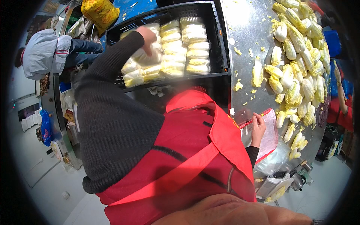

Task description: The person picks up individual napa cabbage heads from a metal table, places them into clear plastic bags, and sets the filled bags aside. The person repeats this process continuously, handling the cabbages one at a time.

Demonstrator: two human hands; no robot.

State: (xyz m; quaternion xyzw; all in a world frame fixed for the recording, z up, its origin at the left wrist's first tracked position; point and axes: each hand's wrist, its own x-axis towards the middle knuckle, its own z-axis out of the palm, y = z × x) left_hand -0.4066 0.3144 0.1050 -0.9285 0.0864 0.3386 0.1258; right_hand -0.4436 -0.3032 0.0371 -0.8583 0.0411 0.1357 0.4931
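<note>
My left hand [148, 37] is over the black crate [221, 45] at the top, reaching down at a blurred clear bag of napa cabbage [144, 59]. Motion smears its fingers, so a grip on that bag is not certain. Rows of similar bagged cabbages [174, 50] fill the crate. At the near edge of the metal table, my right hand [258, 129] has its fingers closed on the red border of a clear plastic bag [270, 125]. This bag lies flat and looks unfilled.
Many loose napa cabbages [296, 78] are heaped on the metal table [243, 33], with leaf scraps around. A white scale [275, 185] stands at the lower right. A yellow sack [99, 13] is beyond the crate. Another person [45, 52] bends at the left; a red-clad person [345, 108] is far right.
</note>
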